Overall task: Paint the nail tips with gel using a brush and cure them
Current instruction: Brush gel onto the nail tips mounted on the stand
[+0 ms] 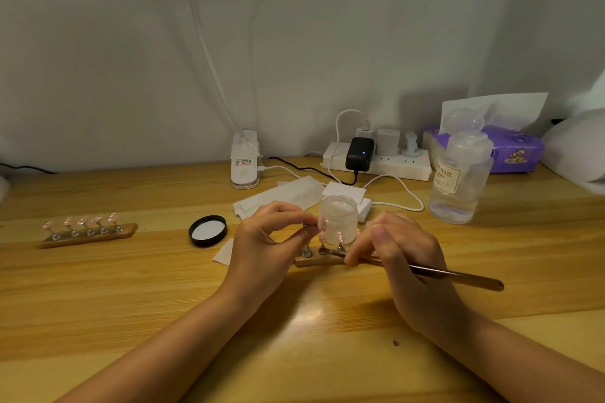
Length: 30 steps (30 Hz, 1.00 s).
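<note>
At the middle of the wooden table, a small wooden holder [319,260] carries pink nail tips [323,235] on metal pegs. My left hand [265,245] pinches one tip on its peg at the holder's left end. My right hand [397,250] grips a long brown brush [458,276], whose tip end points left over the holder; the bristles are hidden by my fingers. An open clear jar of pale gel [339,219] stands just behind the holder. A second holder with several pink tips [90,229] lies at the far left.
The jar's black lid [208,231] lies upside down left of my hands. White wipes [281,196] lie behind the jar. A lamp base [245,159], a power strip [376,160], a clear liquid bottle [460,173] and a purple tissue pack [514,149] line the back.
</note>
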### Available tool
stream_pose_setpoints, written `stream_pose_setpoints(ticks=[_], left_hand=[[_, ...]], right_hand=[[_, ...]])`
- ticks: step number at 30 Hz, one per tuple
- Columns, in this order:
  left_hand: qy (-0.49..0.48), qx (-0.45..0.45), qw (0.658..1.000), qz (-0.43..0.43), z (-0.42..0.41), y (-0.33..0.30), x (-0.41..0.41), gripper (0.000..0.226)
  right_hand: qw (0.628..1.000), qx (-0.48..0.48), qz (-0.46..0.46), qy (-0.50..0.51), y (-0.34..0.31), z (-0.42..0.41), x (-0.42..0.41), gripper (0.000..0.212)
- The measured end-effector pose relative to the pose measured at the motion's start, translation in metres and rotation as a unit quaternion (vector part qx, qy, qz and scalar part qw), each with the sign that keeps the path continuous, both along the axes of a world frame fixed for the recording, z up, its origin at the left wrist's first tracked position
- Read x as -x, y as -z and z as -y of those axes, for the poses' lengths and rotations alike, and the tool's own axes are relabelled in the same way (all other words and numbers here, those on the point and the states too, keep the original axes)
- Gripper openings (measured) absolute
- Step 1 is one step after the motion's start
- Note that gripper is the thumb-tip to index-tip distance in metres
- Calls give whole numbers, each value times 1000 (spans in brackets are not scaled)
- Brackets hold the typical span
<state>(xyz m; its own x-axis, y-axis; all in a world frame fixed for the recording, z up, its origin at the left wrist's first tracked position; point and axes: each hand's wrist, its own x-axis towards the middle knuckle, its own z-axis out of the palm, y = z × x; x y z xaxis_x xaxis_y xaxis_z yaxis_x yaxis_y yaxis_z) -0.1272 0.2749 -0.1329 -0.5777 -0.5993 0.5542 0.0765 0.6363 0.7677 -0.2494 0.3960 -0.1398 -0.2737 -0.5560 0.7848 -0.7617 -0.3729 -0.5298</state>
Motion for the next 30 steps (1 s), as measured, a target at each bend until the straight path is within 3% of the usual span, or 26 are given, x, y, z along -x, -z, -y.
stream_pose_setpoints(ticks=[6,14,17,24,30], left_hand=[[6,-16,1000,-5,-1,-1,1,15],[4,-22,1000,-1,-2,-1,0,16],[6,-21,1000,3,-2,-2,0,16],[5,-27,1000,3,-2,-3,0,14],[11,-31,999,1,-3,-4,-1,14]], right_hand=[[999,-12,13,35,-4,2,1,40],[999,7,47,5,-4,-2,-1,35],[997,-31,62,32,-5,1,0,37],[999,-18,28,5,-3,-4,-2,42],[992,-55,111,8,-7,-1,-3,33]])
